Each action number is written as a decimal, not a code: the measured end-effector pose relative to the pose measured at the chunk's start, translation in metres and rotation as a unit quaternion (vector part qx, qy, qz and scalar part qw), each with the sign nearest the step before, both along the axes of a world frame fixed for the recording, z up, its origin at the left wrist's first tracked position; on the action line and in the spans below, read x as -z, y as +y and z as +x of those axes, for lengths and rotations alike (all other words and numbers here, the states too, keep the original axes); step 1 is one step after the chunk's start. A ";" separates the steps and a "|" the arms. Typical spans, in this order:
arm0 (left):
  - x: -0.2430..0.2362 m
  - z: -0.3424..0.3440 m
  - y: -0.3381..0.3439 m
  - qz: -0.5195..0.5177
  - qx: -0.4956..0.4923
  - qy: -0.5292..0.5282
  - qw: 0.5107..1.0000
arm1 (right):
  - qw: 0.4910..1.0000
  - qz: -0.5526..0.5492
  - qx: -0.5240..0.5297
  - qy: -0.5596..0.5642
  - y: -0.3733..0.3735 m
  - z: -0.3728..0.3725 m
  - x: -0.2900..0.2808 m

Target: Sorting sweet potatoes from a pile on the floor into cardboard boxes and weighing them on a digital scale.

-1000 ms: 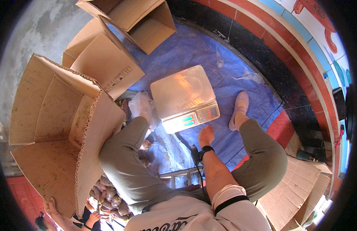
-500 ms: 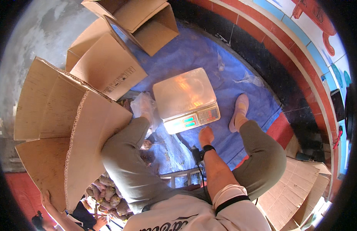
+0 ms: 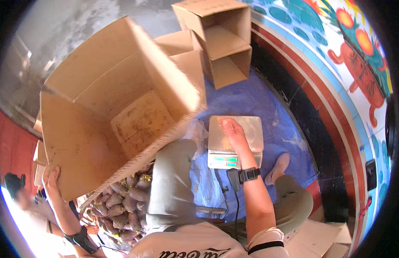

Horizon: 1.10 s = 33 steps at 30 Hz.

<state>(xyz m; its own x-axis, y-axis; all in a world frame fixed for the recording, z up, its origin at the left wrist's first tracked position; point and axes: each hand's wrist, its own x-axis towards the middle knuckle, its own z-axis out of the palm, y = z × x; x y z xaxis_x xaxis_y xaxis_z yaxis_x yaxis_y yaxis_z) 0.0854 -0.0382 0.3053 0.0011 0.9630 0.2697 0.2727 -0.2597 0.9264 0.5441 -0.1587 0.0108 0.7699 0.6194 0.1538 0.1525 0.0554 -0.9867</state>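
My left hand (image 3: 52, 182) grips the lower left edge of a large open cardboard box (image 3: 122, 92), its thumb and fingers over the board. The box is tilted so that its inside faces me, with dark stains on the bottom. My right hand (image 3: 236, 134), a black strap device on its wrist, is over the metal plate of a digital scale (image 3: 256, 133). Its fingers point away from me and are foreshortened, so their closure does not show. The scale has lit green displays and stands on a blue sheet (image 3: 225, 101).
Brownish-purple tubers (image 3: 122, 208) are piled below the box, beside my left leg. Another person (image 3: 25, 198) is at the lower left, a hand near the pile. More cardboard boxes (image 3: 227, 41) stand at the far side. A painted, tiled wall (image 3: 328, 124) curves along the right; flattened cardboard (image 3: 315, 241) lies at lower right.
The large box has swung to the right and tilted, showing its inside, with my left hand still on its edge. My right hand has moved forward over the scale. The view has shifted left.
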 end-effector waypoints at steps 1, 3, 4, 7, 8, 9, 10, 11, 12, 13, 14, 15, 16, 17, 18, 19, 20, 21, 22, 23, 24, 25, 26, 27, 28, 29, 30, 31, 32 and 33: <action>-0.001 0.008 -0.007 0.019 -0.018 0.014 1.000 | 0.997 0.063 -0.044 0.022 0.004 -0.022 -0.044; -0.010 0.012 -0.019 0.024 0.039 -0.008 0.999 | 0.986 0.129 -0.097 0.035 -0.004 -0.041 -0.095; -0.015 0.015 -0.024 0.024 0.107 -0.021 0.994 | 0.985 0.108 -0.119 0.069 -0.015 -0.048 -0.107; -0.035 0.035 -0.044 0.057 0.141 -0.008 0.988 | 0.968 0.041 -0.177 0.173 -0.061 -0.063 -0.117; -0.039 0.044 -0.049 0.061 0.139 -0.018 0.988 | 0.975 0.037 -0.169 0.140 -0.080 -0.061 -0.108; -0.045 0.052 -0.056 0.076 0.166 -0.030 0.983 | 0.980 0.037 -0.164 0.110 -0.091 -0.059 -0.102; -0.048 0.057 -0.061 0.089 0.187 -0.038 0.978 | 0.984 0.056 -0.135 0.105 -0.096 -0.069 -0.124; -0.054 0.060 -0.064 0.092 0.178 -0.042 0.979 | 0.987 0.074 -0.104 0.100 -0.104 -0.080 -0.145; -0.064 0.065 -0.068 0.090 0.181 -0.006 0.979 | 0.974 0.171 -0.132 0.067 -0.116 -0.076 -0.134; -0.069 0.070 -0.069 0.089 0.178 0.034 0.979 | 0.974 0.170 -0.136 0.064 -0.119 -0.078 -0.150; -0.069 0.078 -0.071 0.088 0.167 0.008 0.982 | 0.990 0.102 -0.098 0.024 -0.125 -0.079 -0.170; -0.074 0.082 -0.075 0.090 0.162 0.006 0.983 | 0.997 0.036 -0.061 -0.014 -0.128 -0.081 -0.184; -0.078 0.089 -0.075 0.080 0.176 -0.003 0.981 | 0.996 -0.015 -0.059 0.071 -0.144 -0.065 -0.170; -0.080 0.096 -0.074 0.070 0.191 -0.013 0.979 | 0.992 -0.030 -0.037 -0.113 -0.154 -0.053 -0.155; -0.083 0.104 -0.074 0.068 0.194 -0.012 0.979 | 0.996 0.068 -0.030 -0.039 -0.159 -0.059 -0.174; -0.085 0.109 -0.073 0.068 0.211 -0.001 0.975 | 0.986 0.164 -0.024 0.033 -0.160 -0.064 -0.196; -0.087 0.116 -0.072 0.068 0.228 0.011 0.971 | 0.986 0.162 -0.022 0.033 -0.160 -0.061 -0.200; -0.089 0.125 -0.070 0.066 0.231 0.008 0.971 | 0.983 0.184 0.012 -0.013 -0.159 -0.058 -0.206; -0.088 0.136 -0.068 0.056 0.254 0.007 0.966 | 0.976 0.205 0.047 -0.057 -0.159 -0.054 -0.209; -0.087 0.146 -0.064 0.046 0.276 0.006 0.960 | 0.966 0.225 0.081 -0.101 -0.160 -0.050 -0.212; -0.083 0.155 -0.055 0.034 0.318 -0.001 0.948 | 0.952 0.244 0.114 -0.145 -0.160 -0.046 -0.215; -0.077 0.167 -0.049 0.030 0.323 -0.002 0.946 | 0.935 0.260 0.148 -0.188 -0.161 -0.041 -0.216; -0.071 0.181 -0.045 0.029 0.338 0.006 0.941 | 0.939 0.265 0.146 -0.166 -0.166 -0.029 -0.214; -0.065 0.193 -0.041 0.028 0.349 0.013 0.937 | 0.946 0.275 0.123 -0.119 -0.168 -0.014 -0.210; -0.060 0.207 -0.040 0.025 0.353 0.013 0.935 | 0.950 0.287 0.107 -0.067 -0.175 0.004 -0.207; -0.055 0.221 -0.039 0.016 0.374 0.014 0.927 | 0.952 0.293 0.089 -0.010 -0.180 0.023 -0.201; -0.049 0.233 -0.036 0.007 0.391 0.016 0.920 | 0.951 0.296 0.076 0.033 -0.182 0.041 -0.195; -0.040 0.245 -0.030 0.005 0.391 0.019 0.920 | 0.948 0.303 0.063 0.079 -0.182 0.057 -0.186; -0.029 0.257 -0.023 0.013 0.395 0.035 0.918 | 0.943 0.305 0.060 0.119 -0.180 0.070 -0.177; -0.014 0.274 -0.013 0.017 0.407 0.050 0.912 | 0.940 0.299 0.068 0.150 -0.182 0.085 -0.164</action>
<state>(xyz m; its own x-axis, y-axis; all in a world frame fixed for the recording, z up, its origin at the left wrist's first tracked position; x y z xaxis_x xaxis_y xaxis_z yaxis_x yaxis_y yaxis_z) 0.3592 -0.0516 0.3195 0.7373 0.6239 0.2589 0.0596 -0.4418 0.8951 0.6288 -0.3404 0.1744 0.8996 0.3843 0.2073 -0.0815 0.6142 -0.7849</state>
